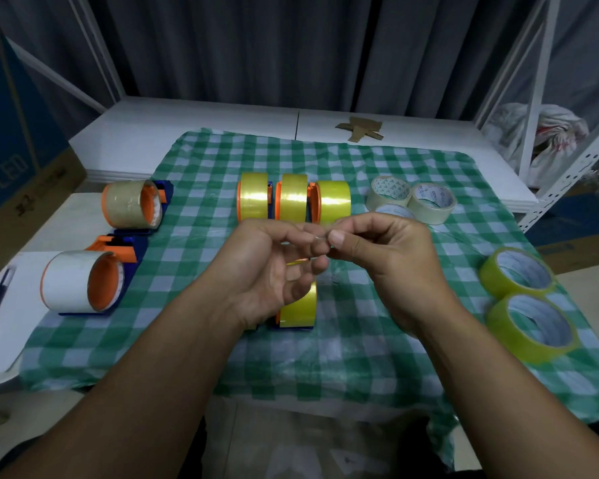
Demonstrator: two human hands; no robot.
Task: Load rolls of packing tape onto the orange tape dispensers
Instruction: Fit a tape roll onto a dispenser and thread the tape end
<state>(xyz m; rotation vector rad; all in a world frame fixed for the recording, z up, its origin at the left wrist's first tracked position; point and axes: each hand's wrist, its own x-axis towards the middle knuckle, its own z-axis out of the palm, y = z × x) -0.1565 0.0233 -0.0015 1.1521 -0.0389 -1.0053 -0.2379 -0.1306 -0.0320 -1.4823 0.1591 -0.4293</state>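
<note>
Six dispensers: orange-and-blue plastic tape dispensers on the bench, each carrying a roll.
Bench [201, 115]: white, covered by a green-and-white checked cloth [325, 357].
Left pair: a dispenser with a whitish roll [80, 281] at the near left, another with a clear brownish roll [130, 203] behind it, both lying on their sides.
Back row: three dispensers with glossy yellow rolls [293, 197], upright and touching side by side.
Task's thing: the sixth dispenser, with its yellow roll [300, 305], stands at the cloth's centre under the hands, partly hidden.
Spare yellow-green rolls: two [529, 323], flat at the right edge.
Spare cream rolls: three [429, 202], clustered at the back right.
Left hand [270, 267]: palm up, fingers narrowed on what seems a thin clear tape end.
Right hand [388, 257]: thumb and forefinger pinched on that same strip.
Risk: the loose end may fold and stick to itself or to skin, or tear, if pulled crookedly.
</note>
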